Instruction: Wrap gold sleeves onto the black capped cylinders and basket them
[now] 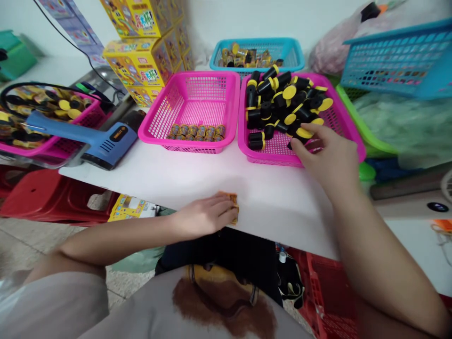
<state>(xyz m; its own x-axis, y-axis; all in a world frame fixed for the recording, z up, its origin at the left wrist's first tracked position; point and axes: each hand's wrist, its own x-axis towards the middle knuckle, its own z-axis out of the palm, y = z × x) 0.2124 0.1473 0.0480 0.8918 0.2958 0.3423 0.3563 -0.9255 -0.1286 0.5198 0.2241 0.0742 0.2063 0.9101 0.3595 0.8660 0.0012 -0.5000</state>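
My left hand rests on the white table near its front edge. Its fingers are closed over a small stack of orange printed labels, mostly covered by the hand. On the right, my right hand reaches into a pink basket heaped with small black cups with yellow lids. Thumb and fingertips pinch one black cup with a yellow lid at the near side of the heap. In the pink basket to its left, several printed cups stand in rows along the near side.
A blue heat gun lies at the left, beside another pink basket of cups. Yellow printed boxes are stacked behind. Blue baskets and a green basket stand at the back and right. Red stools are below.
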